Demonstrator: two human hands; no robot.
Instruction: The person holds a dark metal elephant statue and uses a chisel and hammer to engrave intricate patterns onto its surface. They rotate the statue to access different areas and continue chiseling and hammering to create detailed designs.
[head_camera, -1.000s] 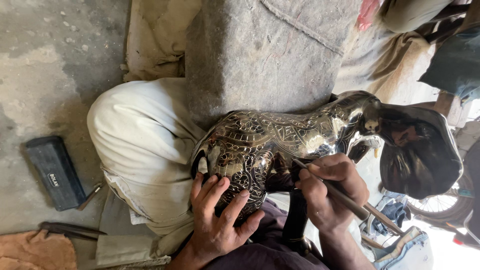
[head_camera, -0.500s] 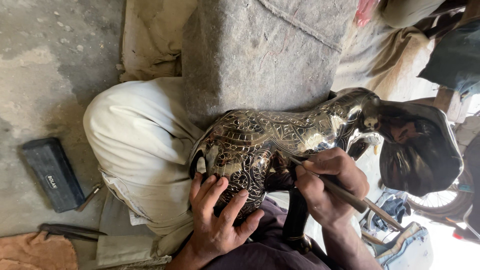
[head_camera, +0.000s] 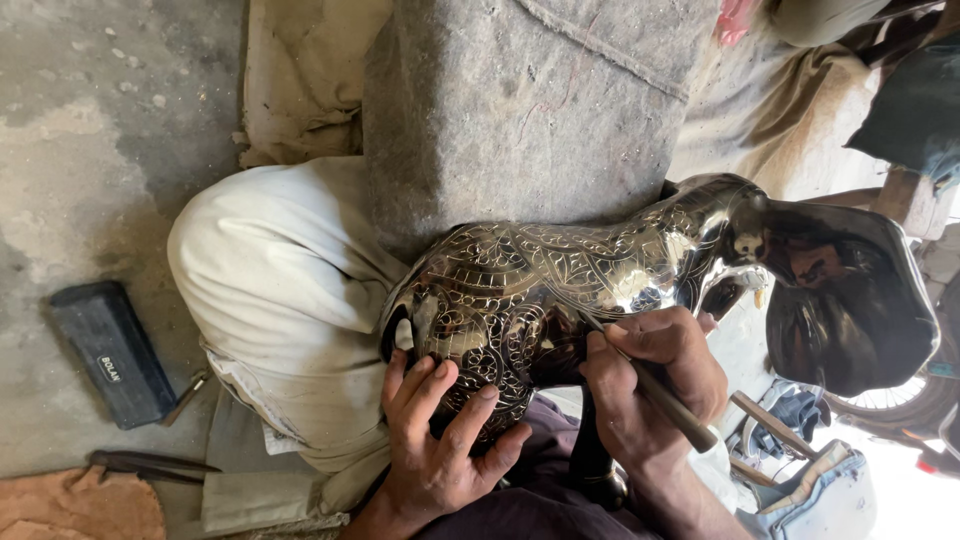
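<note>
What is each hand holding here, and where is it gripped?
The right hand grips an engraving tool mid-shaft, pen-style. The left hand braces the engraved metal vase at its rounded belly.

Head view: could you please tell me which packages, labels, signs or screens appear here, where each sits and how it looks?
Black case: flat rectangular box lying on the concrete floor, left of the person's knee.
Label: small pale patch on the case's top.

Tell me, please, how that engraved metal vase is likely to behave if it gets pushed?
The engraved metal vase looks rigid and probably fairly heavy. Its polished, rounded body may slip or roll, so the left hand steadies it against the knee.
</note>
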